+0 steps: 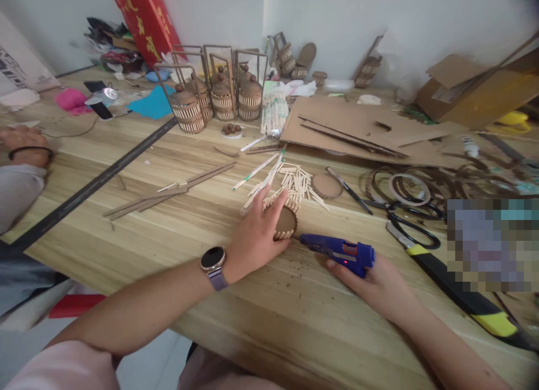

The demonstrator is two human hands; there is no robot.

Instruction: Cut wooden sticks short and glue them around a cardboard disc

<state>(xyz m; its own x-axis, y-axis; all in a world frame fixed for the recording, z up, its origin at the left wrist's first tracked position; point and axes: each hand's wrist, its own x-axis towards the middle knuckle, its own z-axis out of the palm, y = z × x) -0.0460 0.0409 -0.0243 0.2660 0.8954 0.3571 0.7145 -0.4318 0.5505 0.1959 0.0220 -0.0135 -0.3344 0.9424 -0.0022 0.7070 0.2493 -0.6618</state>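
My left hand (257, 233), with a watch (213, 258) on its wrist, grips a round cardboard base (287, 220) edged with short upright wooden sticks. The thumb is at its near side and the fingers reach over its left and far side, hiding part of it. My right hand (385, 286) is wrapped round a blue hot glue gun (337, 248), whose red light is lit. Its nozzle meets the near right rim of the base. Just beyond lies a pile of short cut sticks (297, 179), beside another cardboard disc (327, 186) with a dark rim.
Finished lidded baskets (223, 95) with tall handles stand at the back. Black scissors (415, 227), a yellow-black cutter (458, 289), a pen (349, 191) and cardboard strips (168, 196) lie about. Cardboard sheets (337, 120) are behind. Another person's hand (25, 146) rests at left.
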